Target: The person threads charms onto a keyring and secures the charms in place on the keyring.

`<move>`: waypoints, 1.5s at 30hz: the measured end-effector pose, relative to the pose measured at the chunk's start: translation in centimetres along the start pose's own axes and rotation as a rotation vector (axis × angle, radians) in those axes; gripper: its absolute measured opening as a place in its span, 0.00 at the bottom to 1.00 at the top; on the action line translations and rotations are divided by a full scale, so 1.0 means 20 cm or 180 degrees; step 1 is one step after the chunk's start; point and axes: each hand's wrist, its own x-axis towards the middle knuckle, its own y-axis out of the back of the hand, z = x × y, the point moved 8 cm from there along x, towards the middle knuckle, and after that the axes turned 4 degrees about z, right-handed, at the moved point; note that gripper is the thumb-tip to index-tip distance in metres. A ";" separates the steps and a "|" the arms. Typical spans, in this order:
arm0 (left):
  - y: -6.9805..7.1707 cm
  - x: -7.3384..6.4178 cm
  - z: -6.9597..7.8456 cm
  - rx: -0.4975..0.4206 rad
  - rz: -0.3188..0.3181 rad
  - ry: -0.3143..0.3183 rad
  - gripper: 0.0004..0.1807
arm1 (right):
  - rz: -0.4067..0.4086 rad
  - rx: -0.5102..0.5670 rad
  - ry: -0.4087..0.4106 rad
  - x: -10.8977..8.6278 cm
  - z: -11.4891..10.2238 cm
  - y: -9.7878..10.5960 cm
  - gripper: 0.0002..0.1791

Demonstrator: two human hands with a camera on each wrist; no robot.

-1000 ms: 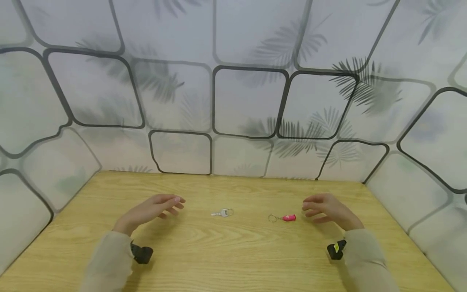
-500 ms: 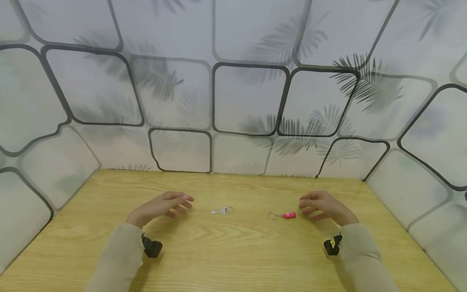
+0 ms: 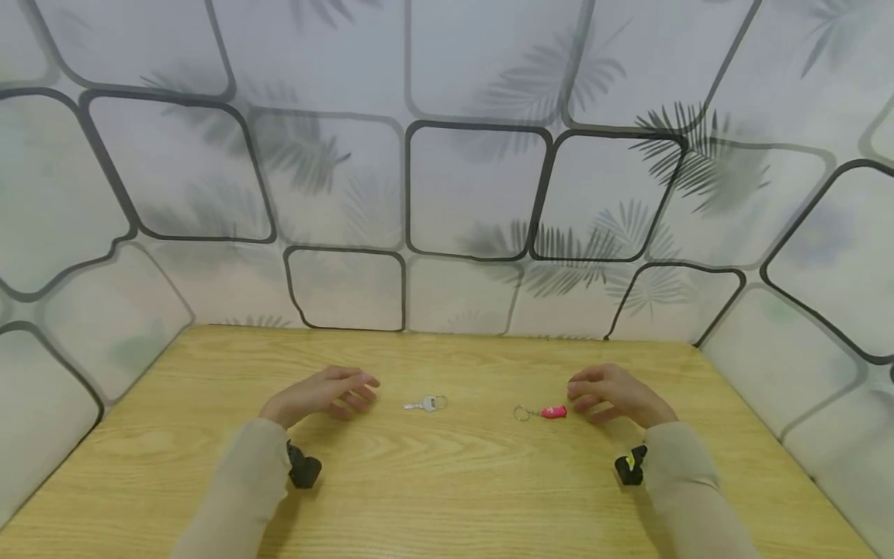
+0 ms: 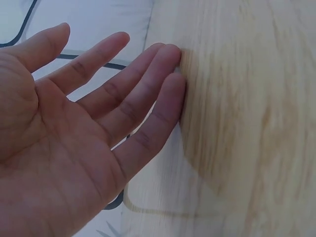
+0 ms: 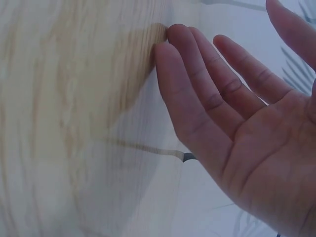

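Note:
A silvery key (image 3: 423, 404) with a small ring at its right end lies flat on the wooden table (image 3: 447, 497), left of centre. To its right lies a pink keychain (image 3: 554, 412), its chain and metal ring (image 3: 521, 413) pointing left. My left hand (image 3: 324, 394) is a short way left of the key, fingers relaxed and holding nothing. My right hand (image 3: 618, 396) has its fingertips right by the pink end of the keychain, its fingers loosely bent. In the left wrist view the palm (image 4: 54, 148) is bare, and so is the palm (image 5: 276, 153) in the right wrist view.
A pale wall covering (image 3: 475, 194) with dark outlined blocks and leaf shapes stands behind the table and along both sides. Small black cameras (image 3: 304, 466) are strapped at the wrists, below beige sleeves (image 3: 240, 481).
My left hand has moved right, closer to the key. My right hand has shifted slightly left, toward the pink keychain. Both things lie where they were.

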 end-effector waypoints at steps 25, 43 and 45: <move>-0.09 0.13 -0.01 -0.0246 0.0078 0.0203 0.23 | -0.0090 0.0106 -0.0070 0.04 0.00 -0.07 0.18; -0.13 0.19 0.02 -0.0264 0.0069 0.0127 0.22 | -0.0176 0.0105 0.0034 0.09 -0.01 -0.11 0.15; -0.13 0.20 0.03 -0.0269 0.0059 0.0110 0.21 | -0.0173 0.0135 -0.0001 0.09 -0.01 -0.10 0.14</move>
